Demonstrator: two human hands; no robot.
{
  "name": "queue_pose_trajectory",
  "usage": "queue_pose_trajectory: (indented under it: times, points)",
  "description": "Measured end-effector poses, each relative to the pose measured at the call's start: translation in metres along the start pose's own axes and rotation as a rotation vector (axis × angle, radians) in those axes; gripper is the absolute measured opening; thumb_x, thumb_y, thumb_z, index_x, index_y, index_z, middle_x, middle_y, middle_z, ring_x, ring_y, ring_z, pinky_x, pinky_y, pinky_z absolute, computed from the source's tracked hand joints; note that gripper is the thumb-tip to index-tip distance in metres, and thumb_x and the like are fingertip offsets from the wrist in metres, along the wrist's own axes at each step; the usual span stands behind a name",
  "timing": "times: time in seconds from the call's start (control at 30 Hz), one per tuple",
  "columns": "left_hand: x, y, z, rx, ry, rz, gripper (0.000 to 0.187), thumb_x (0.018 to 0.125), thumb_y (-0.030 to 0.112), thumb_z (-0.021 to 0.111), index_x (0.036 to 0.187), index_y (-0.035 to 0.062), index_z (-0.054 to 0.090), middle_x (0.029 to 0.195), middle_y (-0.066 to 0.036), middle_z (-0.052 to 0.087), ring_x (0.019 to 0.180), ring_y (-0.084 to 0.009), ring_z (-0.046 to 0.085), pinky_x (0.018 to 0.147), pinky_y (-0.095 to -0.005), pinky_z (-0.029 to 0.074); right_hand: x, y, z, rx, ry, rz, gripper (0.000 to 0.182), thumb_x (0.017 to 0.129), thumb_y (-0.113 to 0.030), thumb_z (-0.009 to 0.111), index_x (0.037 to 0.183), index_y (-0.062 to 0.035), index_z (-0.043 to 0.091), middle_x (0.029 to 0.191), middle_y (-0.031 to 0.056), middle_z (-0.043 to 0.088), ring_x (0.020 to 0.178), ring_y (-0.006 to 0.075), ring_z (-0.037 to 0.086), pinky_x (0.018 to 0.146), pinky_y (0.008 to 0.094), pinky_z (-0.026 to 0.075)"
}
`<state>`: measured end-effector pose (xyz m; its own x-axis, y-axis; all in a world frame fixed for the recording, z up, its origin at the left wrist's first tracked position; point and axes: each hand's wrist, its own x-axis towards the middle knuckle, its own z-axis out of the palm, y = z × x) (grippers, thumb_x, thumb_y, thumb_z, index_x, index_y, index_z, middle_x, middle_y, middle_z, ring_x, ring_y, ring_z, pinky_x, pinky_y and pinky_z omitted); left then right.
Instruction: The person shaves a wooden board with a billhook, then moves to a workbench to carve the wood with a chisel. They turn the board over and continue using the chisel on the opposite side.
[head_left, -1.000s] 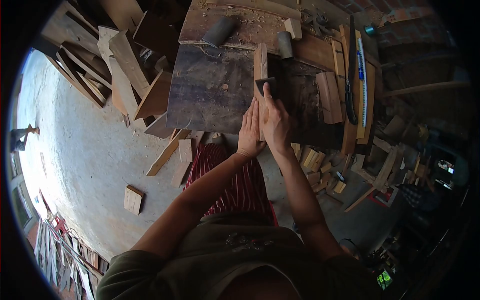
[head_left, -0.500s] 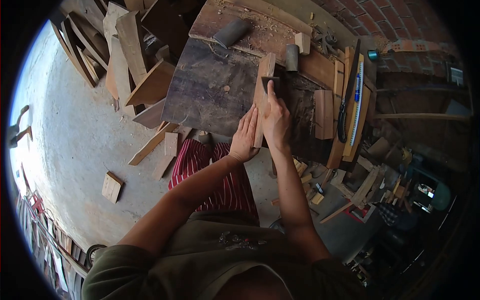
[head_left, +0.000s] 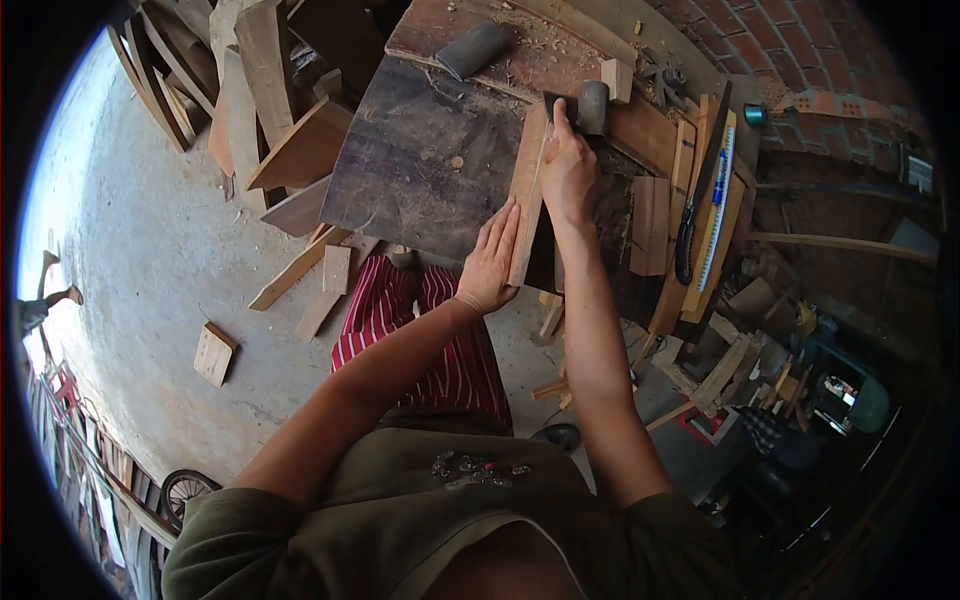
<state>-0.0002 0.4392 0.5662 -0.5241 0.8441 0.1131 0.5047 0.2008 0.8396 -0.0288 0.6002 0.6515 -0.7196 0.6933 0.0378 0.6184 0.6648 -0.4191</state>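
A narrow wooden board (head_left: pixel 530 170) lies lengthwise near the workbench's front edge. My left hand (head_left: pixel 488 265) grips its near end, fingers laid along the left side and the thumb mostly hidden. My right hand (head_left: pixel 568 180) is at the board's far end, index finger stretched over a dark piece of sandpaper (head_left: pixel 552 101), the other fingers curled. Most of the sandpaper is hidden under the hand. Just beyond it stands a dark grey rolled piece (head_left: pixel 593 108), with a small wood block (head_left: pixel 617 80) beside it.
The dark workbench (head_left: pixel 400 160) carries wood shavings and another grey roll (head_left: pixel 472 50). To the right lie a short wood block (head_left: pixel 650 225), a handsaw (head_left: pixel 700 190) and a ruler (head_left: pixel 718 215) on wooden strips. Boards (head_left: pixel 265 80) lean at the left, with offcuts on the floor.
My right hand has slid the sandpaper away from me, up to the board's far end. The left hand keeps its hold near the close end. The view has shifted slightly.
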Motion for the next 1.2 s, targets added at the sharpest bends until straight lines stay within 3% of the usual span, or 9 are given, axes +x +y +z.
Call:
queue_pose_trajectory:
  times: [0.17,0.37,0.4,0.5,0.53,0.77,0.9,1.1,1.2]
  points:
    - [0.003,0.002,-0.002,-0.004,0.028,0.035,0.093,0.078,0.016,0.061,0.152,-0.0090,0.013,0.158,-0.026,0.018,0.144,-0.0404,0.024,0.121,-0.0416,0.021,-0.053,-0.013,-0.013,-0.081,-0.101,0.054,0.055,0.092,-0.007,0.055,0.146,-0.0159,0.046,0.105,0.0231,0.066,0.095,0.0405,0.066,0.078,0.0478,0.054]
    - [0.000,0.003,-0.002,-0.017,-0.010,-0.002,0.094,0.076,0.015,0.063,0.152,-0.0093,0.013,0.158,-0.027,0.018,0.144,-0.0417,0.024,0.120,-0.0426,0.023,0.007,0.001,-0.001,-0.062,0.007,-0.018,0.065,0.087,0.001,0.058,0.148,-0.0155,0.044,0.100,0.0218,0.067,0.090,0.0423,0.067,0.075,0.0496,0.054]
    - [0.001,0.003,-0.005,-0.031,-0.016,-0.015,0.095,0.076,0.014,0.063,0.152,-0.0091,0.012,0.158,-0.028,0.019,0.144,-0.0420,0.024,0.120,-0.0430,0.023,0.011,0.005,0.002,-0.083,0.024,-0.050,0.062,0.088,-0.008,0.061,0.147,-0.0146,0.045,0.095,0.0211,0.065,0.089,0.0402,0.069,0.074,0.0487,0.056]
    - [0.002,0.001,-0.001,0.001,0.021,0.015,0.100,0.072,0.013,0.066,0.153,-0.0076,0.012,0.158,-0.026,0.019,0.144,-0.0414,0.025,0.120,-0.0423,0.024,-0.030,-0.006,-0.008,-0.075,-0.060,0.020,0.066,0.084,0.003,0.059,0.147,-0.0150,0.046,0.099,0.0237,0.066,0.090,0.0421,0.066,0.076,0.0490,0.053]
    - [0.003,0.000,0.000,-0.001,0.025,0.018,0.100,0.072,0.013,0.066,0.153,-0.0076,0.012,0.158,-0.026,0.019,0.144,-0.0414,0.025,0.120,-0.0423,0.024,-0.047,-0.007,-0.006,-0.041,0.027,-0.061,0.067,0.083,0.003,0.060,0.147,-0.0146,0.046,0.095,0.0233,0.066,0.089,0.0413,0.066,0.076,0.0484,0.053]
    - [-0.001,-0.003,0.003,0.025,0.008,0.017,0.105,0.069,0.013,0.069,0.153,-0.0074,0.011,0.159,-0.026,0.017,0.144,-0.0413,0.024,0.121,-0.0418,0.023,-0.006,-0.008,-0.004,-0.141,-0.030,-0.017,0.062,0.086,-0.004,0.058,0.147,-0.0140,0.046,0.094,0.0211,0.066,0.086,0.0401,0.068,0.073,0.0476,0.054]
    - [0.003,-0.005,0.005,0.026,0.051,0.028,0.105,0.069,0.012,0.069,0.154,-0.0049,0.010,0.160,-0.022,0.017,0.144,-0.0399,0.024,0.120,-0.0405,0.025,-0.048,-0.010,-0.006,-0.129,-0.060,0.005,0.058,0.089,-0.004,0.057,0.146,-0.0124,0.047,0.094,0.0228,0.066,0.086,0.0405,0.068,0.072,0.0482,0.054]
    - [0.000,-0.003,0.002,0.005,-0.016,-0.013,0.103,0.070,0.012,0.067,0.153,-0.0066,0.010,0.159,-0.024,0.017,0.145,-0.0398,0.024,0.121,-0.0409,0.024,0.001,-0.009,-0.004,-0.134,0.003,-0.032,0.059,0.087,-0.004,0.059,0.145,-0.0115,0.047,0.097,0.0230,0.066,0.087,0.0410,0.067,0.074,0.0480,0.054]
    - [0.001,-0.002,0.002,-0.021,0.023,-0.004,0.102,0.070,0.012,0.067,0.154,-0.0048,0.011,0.159,-0.023,0.018,0.145,-0.0392,0.024,0.120,-0.0401,0.026,-0.046,-0.009,-0.008,-0.125,-0.057,-0.009,0.058,0.088,-0.003,0.058,0.145,-0.0114,0.048,0.096,0.0233,0.066,0.087,0.0411,0.067,0.074,0.0482,0.055]
